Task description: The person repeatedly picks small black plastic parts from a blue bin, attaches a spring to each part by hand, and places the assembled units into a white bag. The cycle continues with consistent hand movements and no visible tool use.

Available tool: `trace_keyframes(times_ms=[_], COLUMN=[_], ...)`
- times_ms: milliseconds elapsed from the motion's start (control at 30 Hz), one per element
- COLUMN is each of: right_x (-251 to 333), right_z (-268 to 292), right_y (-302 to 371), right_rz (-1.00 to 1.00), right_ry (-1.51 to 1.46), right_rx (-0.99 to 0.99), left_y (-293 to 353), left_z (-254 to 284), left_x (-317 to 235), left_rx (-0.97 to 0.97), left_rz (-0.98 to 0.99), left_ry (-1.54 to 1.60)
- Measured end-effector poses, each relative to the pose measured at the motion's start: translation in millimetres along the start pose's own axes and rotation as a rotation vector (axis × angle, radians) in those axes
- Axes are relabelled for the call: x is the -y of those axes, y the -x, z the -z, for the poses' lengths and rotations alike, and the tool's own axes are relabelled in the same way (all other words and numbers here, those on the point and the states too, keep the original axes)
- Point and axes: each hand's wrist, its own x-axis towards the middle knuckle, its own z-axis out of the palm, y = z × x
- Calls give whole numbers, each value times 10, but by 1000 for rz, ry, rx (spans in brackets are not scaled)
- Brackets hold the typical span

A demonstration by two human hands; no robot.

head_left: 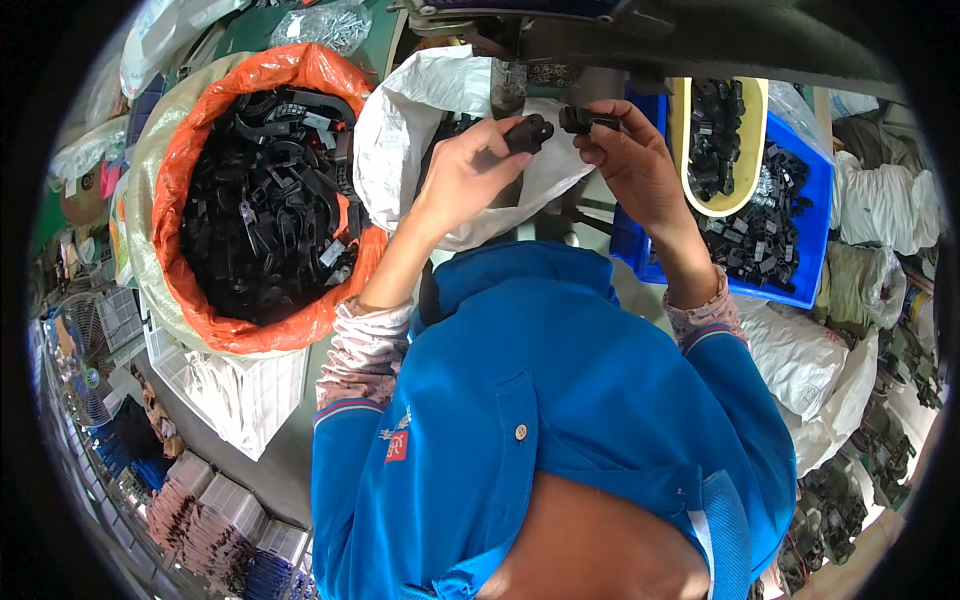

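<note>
My left hand [470, 170] is closed around a black plastic part [528, 134] with a small hole at its end. Facing it, a short way to the right, my right hand [630, 155] pinches another dark plastic piece [578, 121] between thumb and fingers. The two pieces are close together but apart. Both hands are above an open white sack [400, 130], with some black parts showing inside it. A metal post of the machine [508, 88] stands just beyond my hands.
On the left is an orange-lined sack [190, 230] full of black plastic parts. To the right, a yellow tub [758, 130] of black pieces rests on a blue bin [822, 220] with more small parts. The dark machine body [720, 45] overhangs the far side. A white crate [260, 400] stands lower left.
</note>
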Motion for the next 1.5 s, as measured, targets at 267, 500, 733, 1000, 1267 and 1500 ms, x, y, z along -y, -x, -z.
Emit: trace_keyframes(times_ms=[267,500,733,1000,1267,1500], right_x=[-22,-24,-67,-173,-80,-114], right_z=[-145,-204,-332,-380,-480,-486], right_y=[14,34,-55,-132,-136,-229], right_rz=[208,183,342,381,421,512], right_ry=[578,711,792,740,811,879], right_rx=[22,33,30,23,11,22], left_y=[13,10,-102,-254,-329,-421], left_z=[181,282,392,565,685,706], left_x=[-14,1,-136,-144,-213,-215], left_rx=[101,142,122,131,199,215], left_rz=[-24,-137,-311,-486,-544,-537], left_ry=[-12,-211,-450,-457,-501,-545])
